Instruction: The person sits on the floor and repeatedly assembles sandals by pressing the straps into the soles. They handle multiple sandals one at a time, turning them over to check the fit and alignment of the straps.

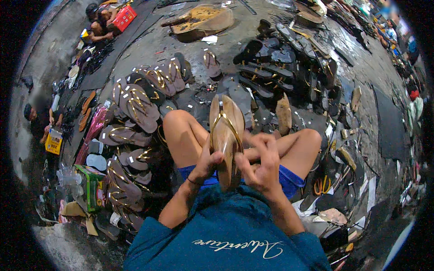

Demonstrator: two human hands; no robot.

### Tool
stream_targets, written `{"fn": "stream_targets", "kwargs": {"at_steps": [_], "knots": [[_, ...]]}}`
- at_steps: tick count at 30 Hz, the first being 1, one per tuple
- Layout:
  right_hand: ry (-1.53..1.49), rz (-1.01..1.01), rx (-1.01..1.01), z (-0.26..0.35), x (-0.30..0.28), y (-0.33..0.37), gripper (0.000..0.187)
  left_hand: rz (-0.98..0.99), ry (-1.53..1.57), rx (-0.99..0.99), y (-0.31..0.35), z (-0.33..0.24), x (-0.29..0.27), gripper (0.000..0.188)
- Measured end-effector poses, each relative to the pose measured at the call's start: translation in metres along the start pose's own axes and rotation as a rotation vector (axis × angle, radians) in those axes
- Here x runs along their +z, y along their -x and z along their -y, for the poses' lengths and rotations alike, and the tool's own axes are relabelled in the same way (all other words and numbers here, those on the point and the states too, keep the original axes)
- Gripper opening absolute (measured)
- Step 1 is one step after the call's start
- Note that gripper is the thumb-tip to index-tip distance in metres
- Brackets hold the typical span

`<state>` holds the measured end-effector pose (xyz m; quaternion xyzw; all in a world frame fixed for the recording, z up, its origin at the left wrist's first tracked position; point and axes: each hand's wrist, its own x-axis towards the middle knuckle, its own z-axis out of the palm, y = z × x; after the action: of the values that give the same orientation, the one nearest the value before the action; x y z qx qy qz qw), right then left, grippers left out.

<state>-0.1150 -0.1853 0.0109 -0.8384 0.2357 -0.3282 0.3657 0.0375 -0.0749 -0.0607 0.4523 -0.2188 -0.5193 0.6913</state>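
Person seated on the floor (253, 22), knees up and spread. Brown sandal (226, 135) with gold thong straps (230, 124) held between the knees, directly ahead of the chest. Long axis runs near vertical in the head view, toe end pointing away from the body, heel end down toward the lap; a second sole appears to sit against it, though I cannot tell if the two are joined. Left hand (205, 165) closed around the lower left edge of the sandal, thumb over the face. Right hand (262, 165) just beside the lower right edge, fingers (258, 144) curled and pinching at the strap or sole rim; exact contact point hidden by the knuckles. Both hands equally close, flanking the sandal at the heel end. Rows of finished sandals (135, 106) lie on the floor to the person's left, darker soles (280, 58) ahead to the right.
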Motion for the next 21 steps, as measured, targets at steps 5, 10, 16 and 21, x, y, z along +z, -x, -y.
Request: {"fn": "stream_targets", "kwargs": {"at_steps": [5, 10, 16, 21], "knots": [[-0.274, 0.248, -0.078, 0.003, -0.018, -0.005, 0.083, 0.064, 0.126, 0.039, 0.011, 0.000, 0.014, 0.112], [0.064, 0.243, -0.030, 0.010, 0.004, 0.032, 0.100, -0.157, 0.279, 0.004, 0.020, -0.012, 0.019, 0.102], [-0.119, 0.273, 0.023, -0.004, 0.010, 0.051, 0.076, -0.253, 0.016, -0.089, 0.039, -0.008, -0.003, 0.109], [-0.949, 0.414, 0.618, -0.001, -0.007, 0.077, 0.045, 0.009, 0.059, -0.034, 0.070, -0.008, 0.011, 0.127]]}}
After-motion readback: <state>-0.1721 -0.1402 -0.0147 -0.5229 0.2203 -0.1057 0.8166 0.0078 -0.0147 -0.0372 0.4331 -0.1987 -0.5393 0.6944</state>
